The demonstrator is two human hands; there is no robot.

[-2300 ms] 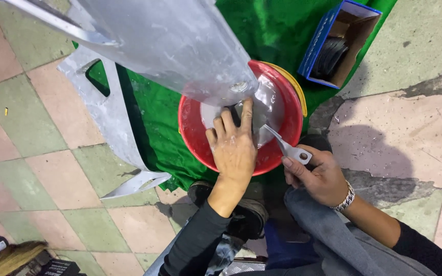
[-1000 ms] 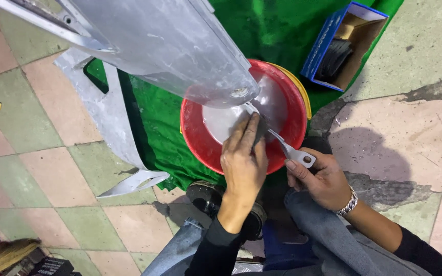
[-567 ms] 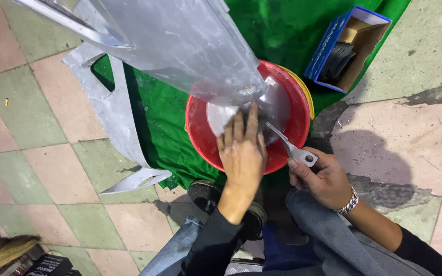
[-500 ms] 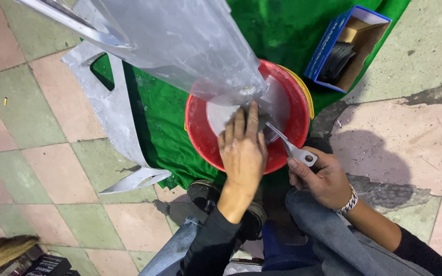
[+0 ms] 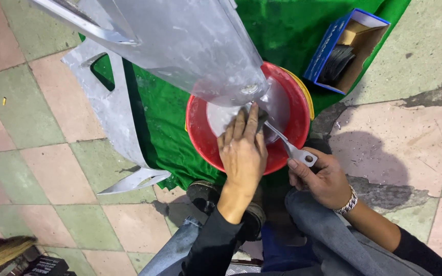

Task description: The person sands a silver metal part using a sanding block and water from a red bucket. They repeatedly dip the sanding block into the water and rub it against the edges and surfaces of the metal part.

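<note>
Underfoot, tiled floor (image 5: 52, 168), green cloth (image 5: 164, 128).

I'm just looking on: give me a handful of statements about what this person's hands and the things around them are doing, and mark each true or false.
1. The left hand lies flat, fingers pressed on the grey panel over the red basin. True.
2. The right hand is empty. False: it grips a flat metal tab sticking out from the panel.
3. The basin stands on a green cloth. True.
4. The blue box is closed. False: it lies open, with dark things inside.
5. The right wrist is bare. False: it wears a metal bracelet.
</note>
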